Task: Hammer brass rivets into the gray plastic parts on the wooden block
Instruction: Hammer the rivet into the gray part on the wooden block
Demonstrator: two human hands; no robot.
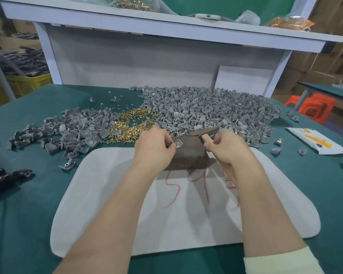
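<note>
Dark brown wood sits at the middle of what we see: the wooden block (188,155) stands on a white mat (186,224) scrawled with red marks, and we place everything else from it. At the block's far left corner the left hand (152,148) has its fingertips drawn together, pinching a gray plastic part (179,144) against the top face. A few brass glints show right at the fingertips, and we cannot tell whether a rivet already sits in the part. On the block's right side the right hand (229,150) is curled round the wooden handle of a hammer (204,132), whose dark head lies roughly level above the block's far edge, near the part but not on it. Beyond the block and to its left the loose brass rivets (133,123) lie in a ring-shaped heap on the green table cover (28,214). Farther left of the block we see a smaller gray pile (67,131), and behind the block to the right spreads a much larger gray heap (206,107). Well to the right of the block a white and yellow packet (315,142) lies flat, with a few stray gray pieces near it
</note>
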